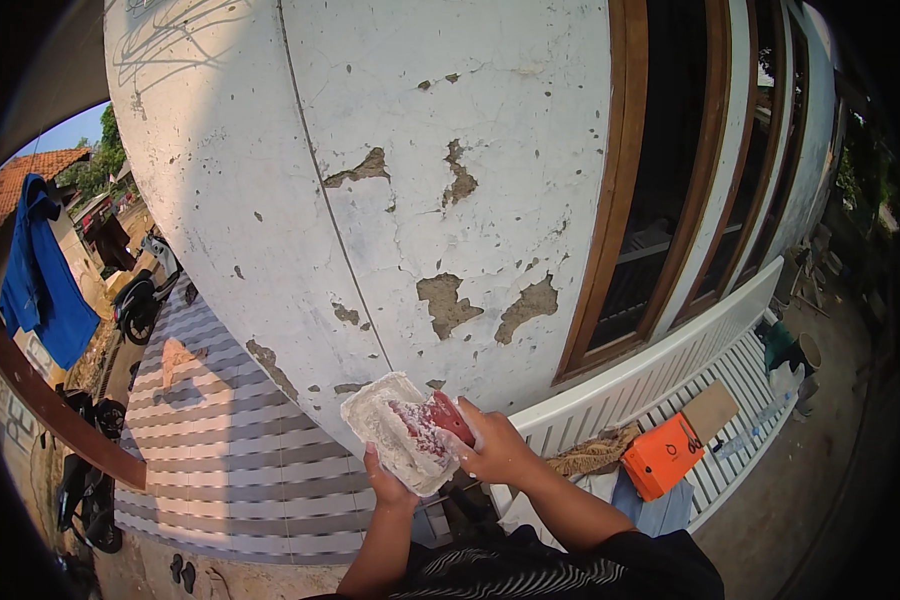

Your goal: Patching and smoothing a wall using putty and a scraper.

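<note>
My left hand is closed on the near edge of a pale rectangular tray smeared with white paste. In my right hand is a red scraper, its paste-coated end resting in or just over the tray; I cannot tell which. White smears show on the fingers of both hands. Just beyond the tray stands a white wall with peeling paint. Brown bare patches show on it, and a dark cable runs down its face.
At right, a white slatted bench bears an orange box, a piece of cardboard and cloths. Brown-framed windows rise behind it. Striped tiles cover the left floor. Blue clothing hangs at far left, near a motorbike.
</note>
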Action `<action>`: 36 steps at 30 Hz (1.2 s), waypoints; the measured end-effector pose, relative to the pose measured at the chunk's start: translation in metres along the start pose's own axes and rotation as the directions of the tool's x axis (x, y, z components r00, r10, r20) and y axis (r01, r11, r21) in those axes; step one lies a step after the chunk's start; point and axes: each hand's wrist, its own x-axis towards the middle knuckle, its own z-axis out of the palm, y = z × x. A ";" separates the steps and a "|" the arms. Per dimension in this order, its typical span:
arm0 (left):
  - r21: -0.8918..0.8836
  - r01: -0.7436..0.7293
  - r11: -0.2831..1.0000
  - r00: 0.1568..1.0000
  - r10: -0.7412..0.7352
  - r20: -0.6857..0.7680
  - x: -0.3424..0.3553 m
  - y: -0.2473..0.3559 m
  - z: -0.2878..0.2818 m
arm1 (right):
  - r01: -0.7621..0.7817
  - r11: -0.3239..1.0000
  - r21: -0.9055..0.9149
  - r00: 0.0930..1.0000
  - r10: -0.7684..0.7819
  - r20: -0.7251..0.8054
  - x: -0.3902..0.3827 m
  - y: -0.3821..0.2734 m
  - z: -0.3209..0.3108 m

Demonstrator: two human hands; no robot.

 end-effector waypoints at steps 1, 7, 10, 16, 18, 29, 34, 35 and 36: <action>-0.005 -0.004 1.000 1.000 0.004 -0.009 0.001 -0.004 -0.001 | -0.002 1.000 0.000 1.000 0.002 0.011 0.001 0.002 0.000; -0.032 -0.003 0.999 1.000 0.002 -0.031 0.008 -0.017 0.006 | 0.004 0.990 -0.142 1.000 -0.001 0.022 0.008 0.013 -0.010; -0.073 0.037 0.997 0.999 -0.038 -0.010 0.010 -0.018 0.011 | -0.047 0.987 -0.157 0.998 0.041 -0.038 0.008 0.012 -0.022; -0.090 0.049 0.995 0.999 -0.050 -0.007 0.022 -0.030 0.015 | -0.074 0.985 -0.156 0.995 0.062 -0.081 0.004 0.025 -0.029; -0.123 0.030 0.992 1.000 -0.031 -0.007 0.023 -0.029 0.016 | -0.079 0.989 -0.124 0.991 0.064 -0.120 0.004 0.025 -0.027; -0.021 -0.087 0.996 0.995 0.086 -0.046 0.009 -0.004 -0.005 | -0.060 0.993 0.105 0.997 0.054 0.060 0.014 0.012 0.009; -0.006 -0.107 0.994 0.988 0.106 -0.114 0.003 -0.009 -0.019 | 0.015 1.000 -0.025 0.976 -0.009 0.216 0.015 0.008 0.019; 0.027 -0.104 0.994 0.987 0.107 -0.123 0.002 -0.010 -0.022 | 0.002 0.999 -0.037 0.976 0.006 0.217 0.014 0.009 0.018; 0.027 -0.110 0.994 0.986 0.112 -0.125 0.002 -0.009 -0.020 | -0.010 0.999 -0.051 0.977 0.021 0.214 0.014 0.011 0.016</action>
